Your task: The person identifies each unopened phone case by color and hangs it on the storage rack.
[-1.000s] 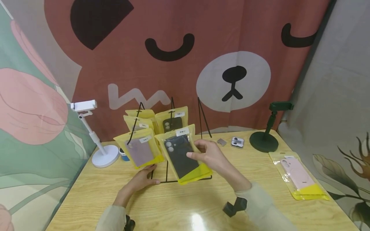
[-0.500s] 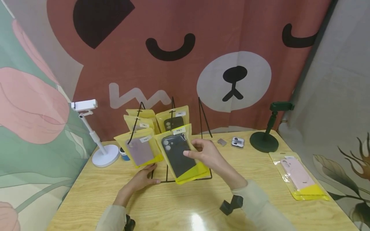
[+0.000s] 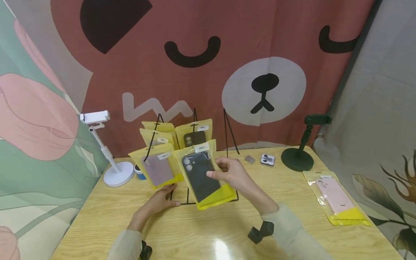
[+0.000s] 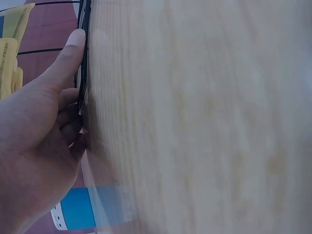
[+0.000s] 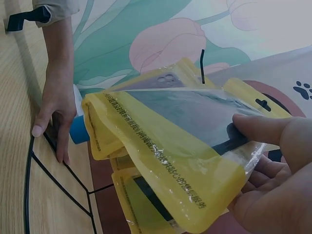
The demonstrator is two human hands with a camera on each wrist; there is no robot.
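Yellow-edged clear plastic pouch w/ a black phone case inside point(image 3: 203, 173) is up off the worktop, at the front of the black wire display rack point(image 3: 227, 133), tilted so its top leans left. Right hand point(image 3: 232, 175) grips it at its right edge: thumb over the front face, fingers curled behind, forearm coming in from lower right. In the right wrist view the thumb presses the clear front point(image 5: 195, 146) and the other fingers are mostly hidden behind the pouch. Can't tell whether the pouch's hang hole is on a rack hook; its top edge covers that spot.

Left hand point(image 3: 159, 202) lies low on the light wood worktop point(image 3: 201, 231), fingers loosely bent, thumb tip against the rack's thin base wire point(image 4: 84, 73). It holds nothing. Left wrist view is blurred, mostly worktop; the fingers under the palm are hard to make out.

Just left of the held pouch hangs a yellow pouch w/ a mauve phone case point(image 3: 157, 169); behind are more yellow pouches point(image 3: 195, 131), partly overlapped. A small blue-and-white round object point(image 3: 139, 173) is half hidden behind the mauve pouch. Further out: white phone stand point(image 3: 112, 169) at left, dark green phone stand point(image 3: 299, 155) at right, a yellow pouch w/ a pink case point(image 3: 334, 198) flat near the right edge. Two small items point(image 3: 267, 159) by the green stand are too small to identify. Black strap piece point(image 3: 261, 231) sits at the right sleeve cuff.
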